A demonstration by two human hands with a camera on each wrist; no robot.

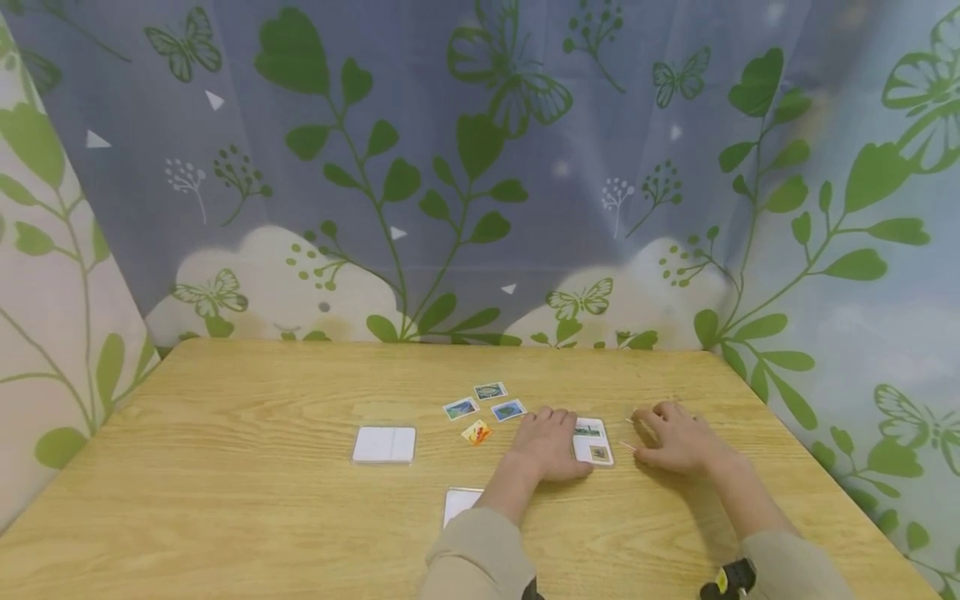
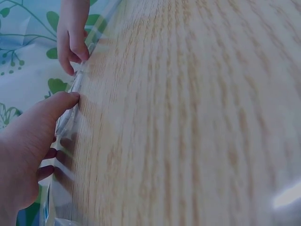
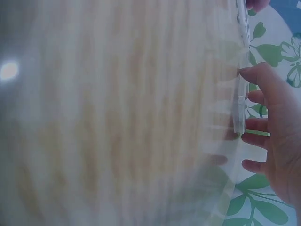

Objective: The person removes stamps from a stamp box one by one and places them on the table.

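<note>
A flat white-backed plastic case point(image 1: 593, 461) with small picture stamps point(image 1: 598, 453) on it lies on the table. My left hand point(image 1: 550, 444) holds this case along its left side, thumb at the near edge and fingers towards the far edge. Thumb and fingers of my right hand point(image 1: 680, 440) grip a thin clear plastic cover point(image 3: 239, 115) just right of the case. Only the cover's pale edges show in the head view. In the left wrist view, the left thumb point(image 2: 66, 101) presses the case's near edge.
Several loose stamps point(image 1: 491, 391) lie on the wooden table point(image 1: 262, 500), left of and beyond the left hand. A white flat case point(image 1: 384, 445) lies further left. Another case point(image 1: 459, 503) is partly hidden by the left sleeve. A patterned curtain point(image 1: 420, 167) hangs behind the table.
</note>
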